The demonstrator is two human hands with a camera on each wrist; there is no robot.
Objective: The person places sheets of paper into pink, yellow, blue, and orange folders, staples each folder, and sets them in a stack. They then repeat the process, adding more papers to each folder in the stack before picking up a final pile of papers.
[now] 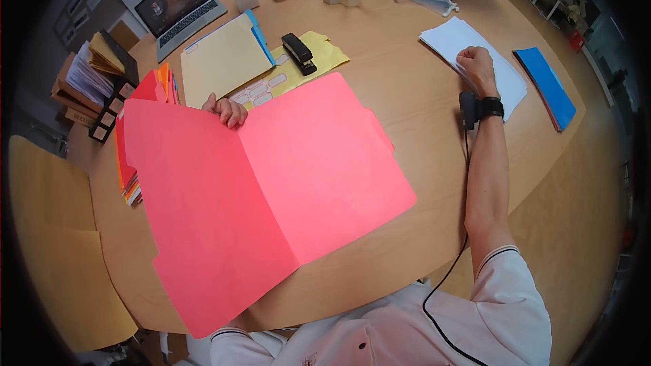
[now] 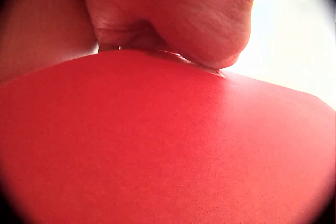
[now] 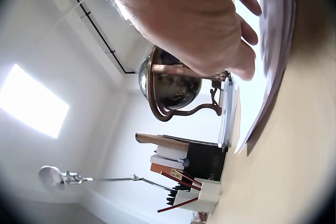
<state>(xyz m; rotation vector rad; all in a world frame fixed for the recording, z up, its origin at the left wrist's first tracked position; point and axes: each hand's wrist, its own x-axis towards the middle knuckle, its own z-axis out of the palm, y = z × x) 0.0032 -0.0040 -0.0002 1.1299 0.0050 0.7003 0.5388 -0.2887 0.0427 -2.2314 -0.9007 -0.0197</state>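
A pink-red file folder is spread wide above the near part of the table, its fold running down the middle. My left hand grips its far edge close to the fold, fingers curled over onto the inner face; the thumb is hidden behind. The left wrist view is mostly filled by the folder's red outer surface, with the heel of the hand above it. On the right, my right hand is over a stack of white paper. Its loosely bent fingers come down at the top sheet.
A stapler lies on a yellow envelope, beside a cream folder. Laptop, file organizer and colored folders stand leftward. A blue folder lies far right. A cable trails along my right arm.
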